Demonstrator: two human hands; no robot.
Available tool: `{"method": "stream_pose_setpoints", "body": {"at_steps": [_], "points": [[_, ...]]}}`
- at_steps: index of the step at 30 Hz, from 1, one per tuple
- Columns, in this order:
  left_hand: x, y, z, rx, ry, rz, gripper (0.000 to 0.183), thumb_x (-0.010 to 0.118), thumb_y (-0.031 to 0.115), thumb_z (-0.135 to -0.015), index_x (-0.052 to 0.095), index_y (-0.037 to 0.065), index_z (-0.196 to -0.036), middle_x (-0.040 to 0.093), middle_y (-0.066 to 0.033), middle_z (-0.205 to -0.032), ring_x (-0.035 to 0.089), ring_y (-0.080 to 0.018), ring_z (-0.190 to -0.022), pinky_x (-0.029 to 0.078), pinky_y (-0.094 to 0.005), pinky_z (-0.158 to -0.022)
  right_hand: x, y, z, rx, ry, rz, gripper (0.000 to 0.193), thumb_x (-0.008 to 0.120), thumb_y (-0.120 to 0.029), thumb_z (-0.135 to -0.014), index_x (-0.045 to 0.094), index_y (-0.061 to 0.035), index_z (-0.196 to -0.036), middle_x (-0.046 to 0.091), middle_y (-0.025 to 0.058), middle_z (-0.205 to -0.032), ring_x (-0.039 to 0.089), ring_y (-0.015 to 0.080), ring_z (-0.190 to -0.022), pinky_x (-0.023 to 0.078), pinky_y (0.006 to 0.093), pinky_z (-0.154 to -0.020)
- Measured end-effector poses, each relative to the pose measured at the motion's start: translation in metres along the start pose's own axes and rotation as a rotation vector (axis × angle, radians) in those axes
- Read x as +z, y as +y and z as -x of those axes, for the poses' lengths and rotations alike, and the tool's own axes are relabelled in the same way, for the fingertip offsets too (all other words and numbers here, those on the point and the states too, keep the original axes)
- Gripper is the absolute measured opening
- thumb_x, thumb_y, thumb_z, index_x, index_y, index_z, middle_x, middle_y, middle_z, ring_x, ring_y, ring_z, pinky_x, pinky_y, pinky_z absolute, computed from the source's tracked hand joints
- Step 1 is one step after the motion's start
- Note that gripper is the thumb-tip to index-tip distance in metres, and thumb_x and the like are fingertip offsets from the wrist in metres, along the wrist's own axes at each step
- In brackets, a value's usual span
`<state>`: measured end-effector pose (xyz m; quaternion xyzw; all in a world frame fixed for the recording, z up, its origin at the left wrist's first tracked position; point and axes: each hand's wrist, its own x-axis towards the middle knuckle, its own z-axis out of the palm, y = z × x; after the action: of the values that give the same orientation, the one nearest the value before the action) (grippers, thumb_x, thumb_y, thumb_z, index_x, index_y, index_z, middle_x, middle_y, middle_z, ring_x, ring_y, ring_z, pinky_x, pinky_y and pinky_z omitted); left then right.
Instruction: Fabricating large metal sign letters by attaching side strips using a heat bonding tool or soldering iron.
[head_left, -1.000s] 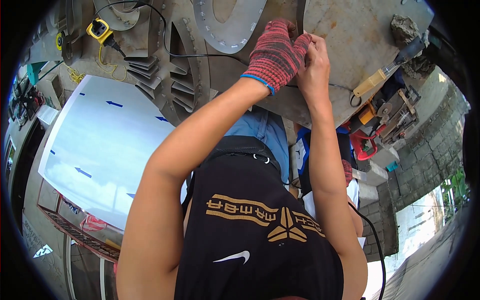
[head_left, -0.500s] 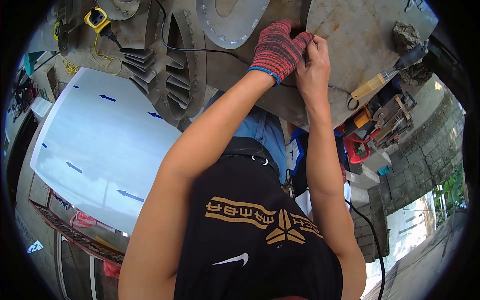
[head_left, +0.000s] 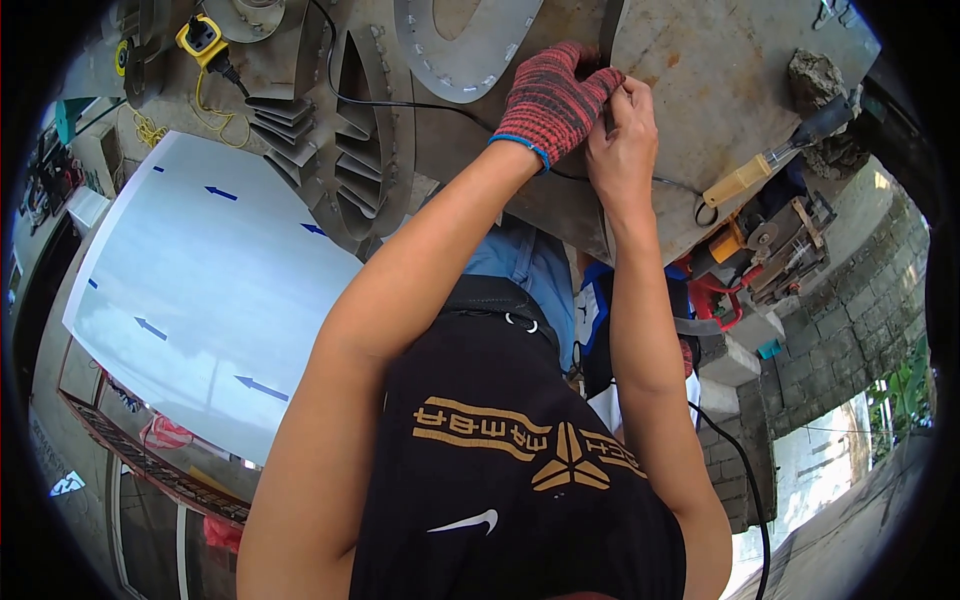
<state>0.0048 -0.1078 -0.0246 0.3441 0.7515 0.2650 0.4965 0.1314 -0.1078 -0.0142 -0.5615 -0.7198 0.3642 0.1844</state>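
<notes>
My left hand (head_left: 556, 105), in a red and black knit glove with a blue cuff, is closed around a thin metal strip (head_left: 609, 25) at the top of the view. My bare right hand (head_left: 627, 145) is closed against the same strip, its fingertips touching the gloved thumb. The strip stands like an edge across the grey metal sheet (head_left: 700, 70). My hands hide its middle and the exact contact. Left of the glove lies a flat, curved metal piece (head_left: 468, 85) with small shiny spots along its rim.
A soldering iron (head_left: 738, 182) with a wooden handle rests against a rough stone (head_left: 815, 75). Finned metal shapes (head_left: 355, 165), a black cable (head_left: 400, 101) and a yellow socket (head_left: 203, 42) lie leftward. A pale panel (head_left: 215, 270) bears blue arrows. An orange grinder (head_left: 725, 243) sits lower right.
Both hands keep nearly the same pose and place. The whole view has shifted slightly. A grey strip-like piece beside my right forearm shows at a different angle.
</notes>
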Motion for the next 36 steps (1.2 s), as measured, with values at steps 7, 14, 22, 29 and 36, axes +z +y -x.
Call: {"method": "stream_pose_setpoints", "body": {"at_steps": [7,14,22,29,36], "points": [[0.002,0.004,0.001,-0.014,0.007,-0.002,0.044,0.073,0.038,-0.093,0.072,0.002,-0.118,0.076,-0.0172,-0.11,0.073,-0.0301,-0.102,0.057,-0.0391,-0.091,0.0,0.007,0.0,-0.005,-0.002,-0.002,0.027,0.062,0.002,-0.084,0.067,0.0034,-0.111,0.064,0.018,-0.118,0.068,0.0387,-0.096,0.054,0.0466,-0.082],[0.002,0.004,0.002,0.002,0.015,0.027,0.043,0.072,0.039,-0.094,0.072,0.003,-0.118,0.076,-0.0171,-0.11,0.073,-0.0313,-0.102,0.056,-0.0403,-0.091,0.001,0.008,-0.001,-0.044,0.002,-0.004,0.029,0.062,0.003,-0.084,0.067,0.0029,-0.112,0.064,0.0181,-0.118,0.067,0.0391,-0.097,0.054,0.0472,-0.083],[0.002,0.003,0.003,0.021,0.022,0.009,0.042,0.071,0.038,-0.095,0.071,0.004,-0.12,0.075,-0.0171,-0.112,0.072,-0.0314,-0.104,0.056,-0.0405,-0.092,0.0,0.006,-0.001,-0.048,0.006,-0.022,0.029,0.063,0.003,-0.083,0.068,0.0034,-0.112,0.064,0.019,-0.118,0.068,0.0402,-0.096,0.054,0.0471,-0.082],[-0.002,0.006,0.003,-0.037,-0.006,0.074,0.047,0.075,0.037,-0.091,0.07,0.001,-0.121,0.074,-0.0195,-0.115,0.071,-0.0336,-0.107,0.055,-0.0414,-0.095,-0.017,0.006,0.002,0.015,-0.079,-0.133,0.048,0.07,-0.008,-0.09,0.062,-0.0004,-0.136,0.061,0.0177,-0.126,0.067,0.0307,-0.105,0.054,0.0403,-0.091],[-0.001,0.012,0.003,-0.048,-0.013,-0.027,0.053,0.076,0.04,-0.092,0.067,-0.001,-0.124,0.074,-0.0171,-0.116,0.071,-0.0297,-0.108,0.054,-0.0395,-0.096,-0.066,0.017,0.003,0.143,0.059,-0.265,0.043,0.064,-0.007,-0.097,0.061,-0.003,-0.14,0.062,0.0119,-0.126,0.065,0.0185,-0.101,0.054,0.0323,-0.089]]}}
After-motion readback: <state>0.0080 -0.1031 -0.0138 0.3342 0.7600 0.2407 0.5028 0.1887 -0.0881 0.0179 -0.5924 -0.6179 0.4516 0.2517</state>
